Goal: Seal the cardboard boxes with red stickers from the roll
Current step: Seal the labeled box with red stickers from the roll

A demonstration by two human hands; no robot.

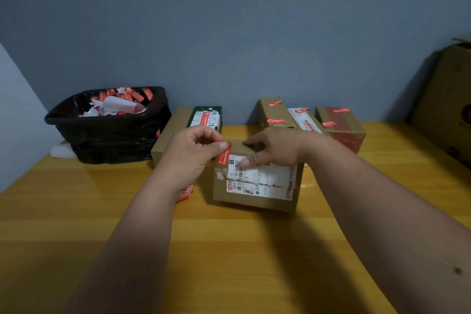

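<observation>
Pressing with its thumb, your left hand (190, 154) pinches a red sticker (224, 154) onto the upper left corner of the cardboard box (256, 181), so the strip folds from the box's top onto its near face. Your right hand (272, 148) grips the box from above, fingers curled over the top edge and fingertips lying on the white shipping label (260, 181) of the near face. The box sits on the desk (229, 250), directly before you. Just left of the box, partly hidden under your left wrist, lies a red strip that is probably the sticker roll (184, 194). Behind the box stand other boxes (305, 120) already bearing red stickers; behind and left of it stands a bin (109, 125) lined in black and holding backing paper.

Handling, as judged: the sticker is thin, limp and tacky, so hold it by one end and smooth it down from the fold outward. The box looks light and stiff; steady it by the top edges, since it could slide on the smooth desk.
</observation>
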